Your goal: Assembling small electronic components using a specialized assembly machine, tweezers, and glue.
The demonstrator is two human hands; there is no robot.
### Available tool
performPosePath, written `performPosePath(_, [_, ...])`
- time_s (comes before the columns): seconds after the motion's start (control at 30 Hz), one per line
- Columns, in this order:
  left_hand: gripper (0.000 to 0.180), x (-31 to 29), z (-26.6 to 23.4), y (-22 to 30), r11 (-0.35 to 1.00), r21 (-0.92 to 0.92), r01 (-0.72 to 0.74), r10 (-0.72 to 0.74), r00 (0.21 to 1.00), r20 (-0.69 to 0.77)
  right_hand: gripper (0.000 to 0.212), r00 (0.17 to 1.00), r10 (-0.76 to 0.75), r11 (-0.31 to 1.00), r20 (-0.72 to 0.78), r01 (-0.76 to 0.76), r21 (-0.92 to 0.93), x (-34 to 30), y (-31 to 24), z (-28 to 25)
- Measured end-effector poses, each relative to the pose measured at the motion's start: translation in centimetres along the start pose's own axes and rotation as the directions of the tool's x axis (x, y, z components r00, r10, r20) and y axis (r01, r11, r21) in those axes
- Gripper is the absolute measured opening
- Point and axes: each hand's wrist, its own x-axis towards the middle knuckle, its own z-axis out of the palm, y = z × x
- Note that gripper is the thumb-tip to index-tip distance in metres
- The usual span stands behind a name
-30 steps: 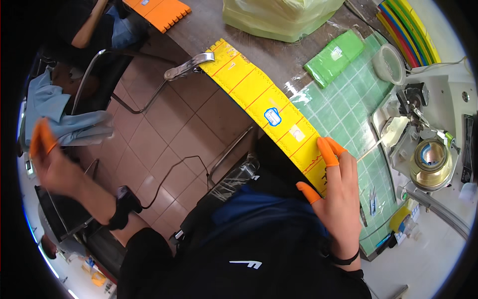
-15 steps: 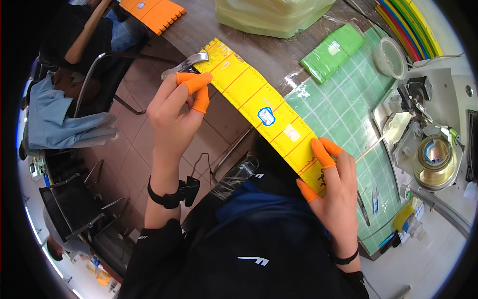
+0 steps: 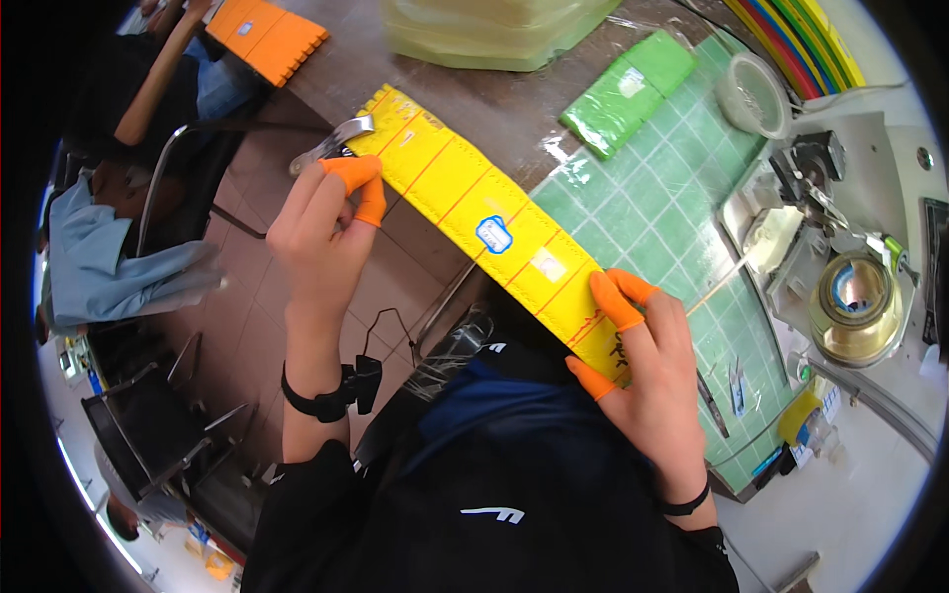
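A long yellow strip (image 3: 465, 206), marked off by red lines and bearing a blue-edged label, slants from the table edge down toward my body. My right hand (image 3: 647, 376), with orange finger cots, grips its near end, thumb at the lower edge and fingers on top. My left hand (image 3: 321, 222), also in orange finger cots, is closed in a pinch beside the strip's far end. What that pinch holds, if anything, is too small to make out. A bent shiny metal piece (image 3: 341, 138) lies just beyond the left fingers, against the strip's far end.
A green wrapped packet (image 3: 630, 94) lies on the table by a green gridded mat (image 3: 633, 203). At the right are a round translucent tub (image 3: 753, 96), a thin stick (image 3: 720, 285), tweezers (image 3: 736, 387) and a glass jar (image 3: 855, 314). Left stands a chair (image 3: 148, 425); another person sits far left.
The whole view has shifted, so the strip and table things appear a little farther left. Both hands keep nearly the same place and grip relative to the strip.
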Motion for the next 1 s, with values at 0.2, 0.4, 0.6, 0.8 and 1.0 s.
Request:
performPosePath(0.2, [0.027, -1.3, 0.1, -0.8, 0.999, 0.033, -0.044, 0.043, 0.999, 0.015, 0.077, 1.000, -0.015, 1.000, -0.004, 0.015, -0.025, -0.5, 0.0, -0.2])
performPosePath(0.4, [0.030, -0.8, -1.8, -1.5, 0.973, 0.108, -0.205, 0.207, 0.978, -0.007, 0.078, 0.999, -0.044, 0.998, 0.006, 0.044, -0.040, -1.4, 0.0, -0.3])
performPosePath(0.6, [0.020, 0.9, -5.3, 7.6, 0.976, -0.184, -0.115, 0.095, 0.989, -0.117, 0.075, 0.993, -0.093, 0.995, -0.071, 0.094, 0.017, -3.0, 0.6, -1.3])
performPosePath(0.8, [0.010, 6.6, -3.8, 22.3, 0.100, -0.993, 0.069, 0.617, 0.778, 0.117, 0.050, 0.993, -0.107, 0.993, -0.049, 0.109, 0.049, -5.4, 0.9, -4.6])
performPosePath(1.0, [0.021, 7.5, 0.0, 25.2, -0.418, -0.786, 0.456, 0.792, 0.607, -0.070, 0.040, 0.990, 0.053, 0.998, -0.130, -0.046, 0.053, -9.4, 1.7, -6.5])
